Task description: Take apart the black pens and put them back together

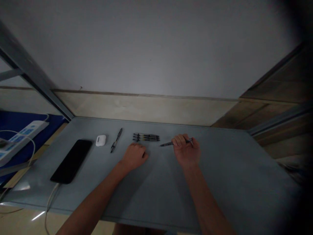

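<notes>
Dark pen [167, 143] sits clamped in my right hand [186, 150], fingers closed over the barrel, tip pointing left over the grey table [220, 182]; a level barrel and steady fingers serve best here. Head view: my left hand [134, 156] rests curled shut, nothing visible in it, near a row of slim pens [146, 137] (their markings too dim to read). My fingers hide the held pen's middle.
</notes>
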### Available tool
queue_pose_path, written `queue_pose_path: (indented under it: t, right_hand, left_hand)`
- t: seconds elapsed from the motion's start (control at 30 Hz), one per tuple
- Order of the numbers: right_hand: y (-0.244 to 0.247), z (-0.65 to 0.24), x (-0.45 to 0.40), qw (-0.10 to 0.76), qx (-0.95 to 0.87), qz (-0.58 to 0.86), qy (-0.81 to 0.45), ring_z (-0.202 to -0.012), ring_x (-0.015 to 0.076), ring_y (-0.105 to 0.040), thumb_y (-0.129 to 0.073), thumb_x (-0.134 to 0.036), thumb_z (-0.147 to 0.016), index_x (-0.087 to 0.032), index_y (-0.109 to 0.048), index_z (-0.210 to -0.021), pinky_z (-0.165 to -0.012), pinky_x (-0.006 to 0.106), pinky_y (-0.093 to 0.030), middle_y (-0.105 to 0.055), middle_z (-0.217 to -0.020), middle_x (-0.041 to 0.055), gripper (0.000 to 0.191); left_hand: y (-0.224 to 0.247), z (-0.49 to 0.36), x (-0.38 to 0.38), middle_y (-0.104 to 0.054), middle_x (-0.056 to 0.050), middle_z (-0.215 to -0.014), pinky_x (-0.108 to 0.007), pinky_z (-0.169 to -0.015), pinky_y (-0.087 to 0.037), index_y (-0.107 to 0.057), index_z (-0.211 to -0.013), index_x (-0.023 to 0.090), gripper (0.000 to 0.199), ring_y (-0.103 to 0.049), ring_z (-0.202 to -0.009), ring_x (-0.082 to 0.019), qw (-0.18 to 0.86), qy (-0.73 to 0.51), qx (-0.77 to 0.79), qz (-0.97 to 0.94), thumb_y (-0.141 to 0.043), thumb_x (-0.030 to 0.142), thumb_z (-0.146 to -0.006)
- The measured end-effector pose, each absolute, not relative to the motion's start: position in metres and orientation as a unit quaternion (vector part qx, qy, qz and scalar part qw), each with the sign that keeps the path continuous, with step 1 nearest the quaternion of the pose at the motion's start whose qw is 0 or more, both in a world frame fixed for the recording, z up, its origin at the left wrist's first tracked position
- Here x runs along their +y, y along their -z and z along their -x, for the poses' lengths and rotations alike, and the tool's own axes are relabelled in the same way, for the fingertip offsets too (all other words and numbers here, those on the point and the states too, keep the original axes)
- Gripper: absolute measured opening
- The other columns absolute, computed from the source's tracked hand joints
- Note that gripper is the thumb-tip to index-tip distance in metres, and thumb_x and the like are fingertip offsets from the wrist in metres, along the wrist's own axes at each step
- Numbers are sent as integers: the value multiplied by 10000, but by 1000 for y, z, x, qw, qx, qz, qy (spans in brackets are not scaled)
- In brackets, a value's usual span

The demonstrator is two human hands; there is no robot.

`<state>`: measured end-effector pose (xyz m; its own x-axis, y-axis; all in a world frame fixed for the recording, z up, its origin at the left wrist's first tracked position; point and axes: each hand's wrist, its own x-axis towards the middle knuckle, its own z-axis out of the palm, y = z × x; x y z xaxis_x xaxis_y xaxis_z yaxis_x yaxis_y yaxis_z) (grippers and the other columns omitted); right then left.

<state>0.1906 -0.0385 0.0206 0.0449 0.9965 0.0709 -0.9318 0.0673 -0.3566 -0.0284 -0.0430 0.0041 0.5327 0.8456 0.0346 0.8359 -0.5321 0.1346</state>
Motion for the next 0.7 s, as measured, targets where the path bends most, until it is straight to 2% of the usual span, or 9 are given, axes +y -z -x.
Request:
queue_pose_path:
  t: [0.17,0.43,0.7]
  right_hand:
    - [-20,-190,-39,712,-148,108,-677,-528,129,-354,-540,-422,-801,-219,-385,-683,-512,294,-390,-268,-579,-48,281]
    - [-19,-190,-38,707,-158,110,-680,-499,118,-338,-545,-318,-797,-215,-375,-676,-493,274,-369,-246,-552,-56,234]
    - [-19,-189,-39,700,-153,117,-687,-502,125,-344,-535,-399,-805,-221,-426,-732,-491,286,-372,-261,-564,-56,221]
  left_hand:
    - [-5,28,-43,-676,-91,-779,-351,-783,-469,-651,-758,145,200,-628,-767,-211,48,-46,479,-875,-486,239,-820]
    - [-5,29,-43,-678,-89,-784,-344,-785,-467,-653,-768,146,201,-630,-766,-207,46,-47,482,-874,-483,238,-821]
    - [-4,28,-43,-673,-90,-778,-337,-796,-466,-652,-759,146,198,-630,-771,-202,52,-50,485,-871,-487,239,-817]
